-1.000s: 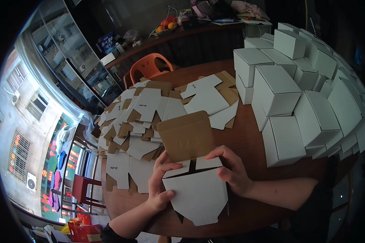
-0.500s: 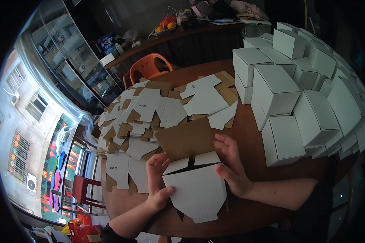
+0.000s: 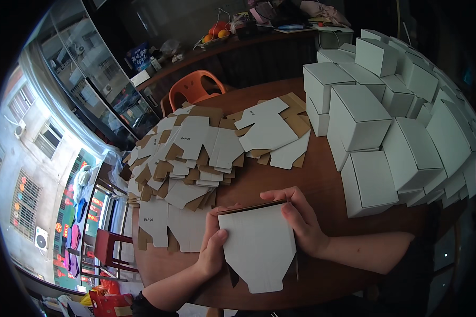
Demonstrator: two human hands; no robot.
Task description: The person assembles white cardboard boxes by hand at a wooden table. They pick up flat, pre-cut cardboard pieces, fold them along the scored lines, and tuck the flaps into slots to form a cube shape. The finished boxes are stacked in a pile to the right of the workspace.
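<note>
Between left hand [image 3: 212, 251] and right hand [image 3: 305, 227], clasping a white carton [image 3: 259, 248] from both sides, likely to keep the walls square. Curling the left partway, thumb pressed to the front; curling the right partway around the opposite top corner. Showing smooth white card, thin brown top edge, blunt tab nearest the body. Hard to judge the hidden far side. Past the left, flat notched blanks [image 3: 191, 129], overlapping, probably for easy reach; past the right, blocky white boxes [image 3: 360, 103], stacked.

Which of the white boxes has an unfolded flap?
The white box between the left hand and right hand: its tapered flap hangs unfolded toward the wearer, whereas the boxes piled on the right look closed.
</note>
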